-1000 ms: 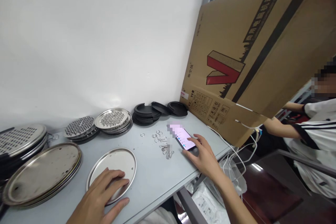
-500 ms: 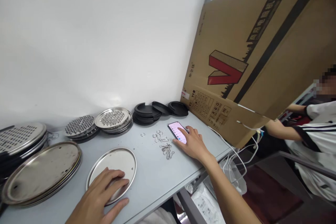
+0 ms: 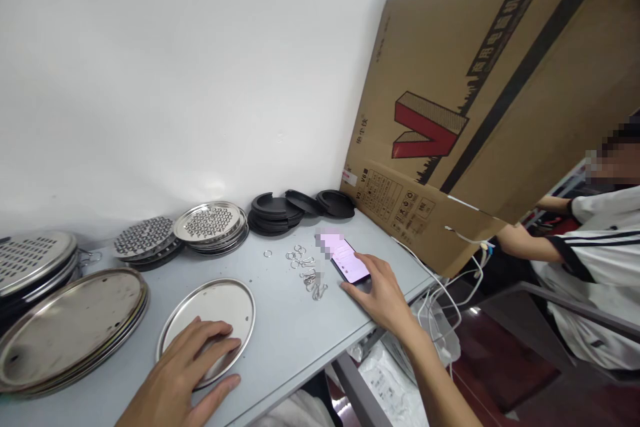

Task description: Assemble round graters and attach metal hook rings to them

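Observation:
My left hand [image 3: 193, 363] rests with its fingers apart over a round, shallow metal plate [image 3: 213, 303], covering its near part. Farther right, my right hand [image 3: 383, 293] is at the near end of a smartphone [image 3: 345, 260] with a lit pinkish screen. Its thumb and fingers are apart, and the phone lies on the table. Between the plate and the phone are several small metal rings [image 3: 296, 255] and snap hooks [image 3: 315, 283]. The right fingertips touch or hover over the phone's edge; I cannot tell which.
Stacked metal discs [image 3: 75, 327] and perforated grater discs [image 3: 210, 223] line the left and back of the grey table [image 3: 280, 340]. Black round pieces [image 3: 275, 213] sit by the wall. A large cardboard box [image 3: 430, 113] leans at right, near white cables [image 3: 450, 307] and another person [image 3: 600, 247].
My right hand has drawn back from over the phone's screen to its near end, and the display has changed. My left hand stays on the plate. The view has shifted slightly.

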`<control>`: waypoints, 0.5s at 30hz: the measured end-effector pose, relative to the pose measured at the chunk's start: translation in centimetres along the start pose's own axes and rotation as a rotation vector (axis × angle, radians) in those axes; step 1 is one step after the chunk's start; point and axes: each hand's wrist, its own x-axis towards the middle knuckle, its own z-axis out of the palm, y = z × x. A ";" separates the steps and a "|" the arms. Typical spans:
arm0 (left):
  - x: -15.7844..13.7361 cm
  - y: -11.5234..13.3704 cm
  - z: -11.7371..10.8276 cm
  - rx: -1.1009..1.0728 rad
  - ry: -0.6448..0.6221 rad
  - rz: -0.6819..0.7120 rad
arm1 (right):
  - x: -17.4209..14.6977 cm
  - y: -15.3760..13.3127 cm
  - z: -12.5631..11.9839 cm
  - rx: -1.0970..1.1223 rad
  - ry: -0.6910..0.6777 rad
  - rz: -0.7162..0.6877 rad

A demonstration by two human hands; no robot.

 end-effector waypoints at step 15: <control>0.1 0.3 -0.2 0.010 -0.014 -0.015 | 0.1 -0.3 0.3 -0.027 0.002 0.022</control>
